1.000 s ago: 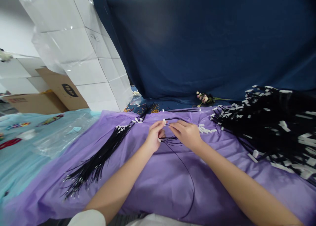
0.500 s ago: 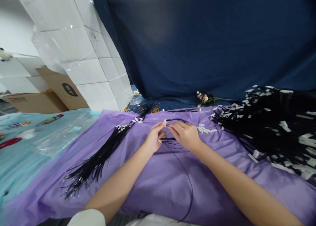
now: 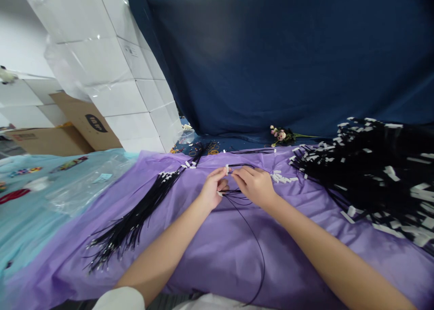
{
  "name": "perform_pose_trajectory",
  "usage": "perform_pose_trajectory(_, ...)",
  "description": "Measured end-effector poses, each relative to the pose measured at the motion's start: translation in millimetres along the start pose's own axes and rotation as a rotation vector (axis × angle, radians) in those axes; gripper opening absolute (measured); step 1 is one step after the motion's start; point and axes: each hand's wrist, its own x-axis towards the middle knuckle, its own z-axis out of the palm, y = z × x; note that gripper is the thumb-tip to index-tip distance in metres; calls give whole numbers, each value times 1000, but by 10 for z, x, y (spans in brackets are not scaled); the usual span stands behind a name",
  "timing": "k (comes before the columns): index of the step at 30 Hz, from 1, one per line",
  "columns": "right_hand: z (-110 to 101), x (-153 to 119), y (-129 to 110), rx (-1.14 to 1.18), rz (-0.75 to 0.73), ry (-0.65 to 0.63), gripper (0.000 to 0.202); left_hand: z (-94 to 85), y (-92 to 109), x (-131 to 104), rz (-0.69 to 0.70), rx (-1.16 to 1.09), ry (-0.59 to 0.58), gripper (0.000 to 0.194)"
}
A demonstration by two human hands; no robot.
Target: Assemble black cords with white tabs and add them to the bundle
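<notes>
Black bundle (image 3: 144, 208): one, at 8 o'clock, on purple cloth (image 3: 212, 251).
Left hand (image 3: 212, 189): one, at the dial's centre, pinching white-tabbed black cords (image 3: 234, 191); one strand curves toward 6 o'clock.
Right hand (image 3: 257, 183): one, fingertips narrowed onto the same cords.
Black heap (image 3: 366, 165): one, white-tabbed, 3 o'clock.
Flower sprig (image 3: 281, 135): one, 1 o'clock.
Brown cardboard (image 3: 78, 120): one dark oval logo (image 3: 96, 124), lettering unreadable, 10 o'clock.

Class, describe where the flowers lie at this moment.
In the head view, the flowers lie right of centre at the foot of the dark blue backdrop, beyond the right hand and left of the big black cord heap.
</notes>
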Motion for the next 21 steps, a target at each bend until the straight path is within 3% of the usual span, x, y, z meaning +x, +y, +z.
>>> perform_pose_trajectory(10,15,-5,-2,11,9,-40,25,-19,18,33,-23,12,34,27)
perform_pose_trajectory(15,-13,4,6,116,115,-56,24,-2,52,28,-51,1,47,29)
perform_pose_trajectory(21,-79,23,-16,319,276,27,26,-43,155,70,-49,-148,153,26)
